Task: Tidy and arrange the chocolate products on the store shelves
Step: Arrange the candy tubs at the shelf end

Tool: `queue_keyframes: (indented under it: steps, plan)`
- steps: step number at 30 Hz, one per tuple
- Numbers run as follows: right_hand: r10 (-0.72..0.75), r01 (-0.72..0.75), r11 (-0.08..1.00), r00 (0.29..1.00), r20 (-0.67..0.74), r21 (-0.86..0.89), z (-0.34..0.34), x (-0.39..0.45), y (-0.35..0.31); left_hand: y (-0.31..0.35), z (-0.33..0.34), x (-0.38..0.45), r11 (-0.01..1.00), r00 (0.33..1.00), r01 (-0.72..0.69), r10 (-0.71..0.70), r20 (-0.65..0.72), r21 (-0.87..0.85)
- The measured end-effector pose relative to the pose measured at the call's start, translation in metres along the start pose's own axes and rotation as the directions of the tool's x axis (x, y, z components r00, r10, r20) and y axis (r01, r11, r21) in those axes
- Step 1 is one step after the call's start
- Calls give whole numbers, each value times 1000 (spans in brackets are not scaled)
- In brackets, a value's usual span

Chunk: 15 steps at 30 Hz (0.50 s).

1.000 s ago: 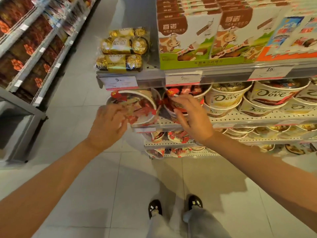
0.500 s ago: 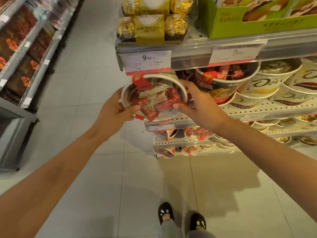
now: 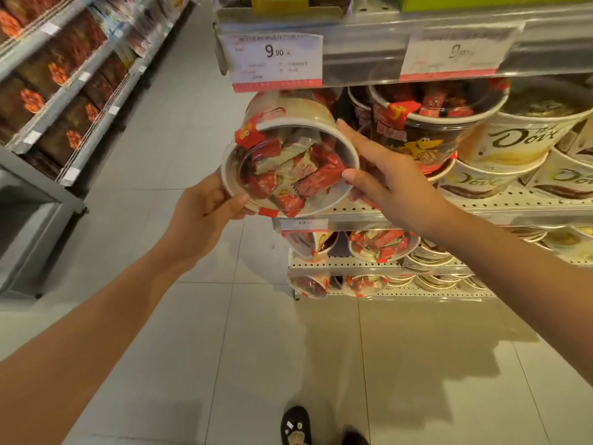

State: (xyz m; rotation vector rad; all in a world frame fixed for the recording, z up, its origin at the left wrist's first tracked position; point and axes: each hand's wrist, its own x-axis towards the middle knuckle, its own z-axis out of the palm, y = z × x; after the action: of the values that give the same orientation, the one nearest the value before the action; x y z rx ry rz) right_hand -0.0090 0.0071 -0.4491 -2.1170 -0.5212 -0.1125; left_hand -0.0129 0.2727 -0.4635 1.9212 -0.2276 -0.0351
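tilting tub (image 3: 290, 162) further toward camera

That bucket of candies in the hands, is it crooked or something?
Yes. The candy tub is tipped on its side, clear lid facing the camera, held between the left hand and right hand at the shelf's end. The neighbouring Dove tubs look stacked neatly.

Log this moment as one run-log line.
left hand: holds tub rim | right hand: holds opposite rim | chocolate tub: tilted, lid facing camera | shelf: edge
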Motion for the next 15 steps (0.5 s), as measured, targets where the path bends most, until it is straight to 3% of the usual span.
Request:
queue_keyframes:
  steps: [3, 7, 10, 13, 15]
  plan:
    - [-28, 28, 1000, 1000, -12, 3, 1, -10, -9, 1, -3, -11, 999, 1000, -20, 20, -15, -29]
    - [10, -12, 985, 1000, 10, 171, -6, -14, -25, 9, -8, -21, 986, 998, -4, 14, 59, -168]
    - [138, -146, 888, 989, 51, 436, -13, -8, -39, 17, -7, -19, 939, 977, 152, -95, 192, -310]
    - [243, -301, 823, 953, 181, 482, -11, -5, -42, 20, 1, -21, 848, 914, 319, -157, 373, -423]
    - [296, -365, 795, 931, 215, 484, -6, -5, -39, 18, 5, -24, 797, 900, 402, -254, 353, -450]
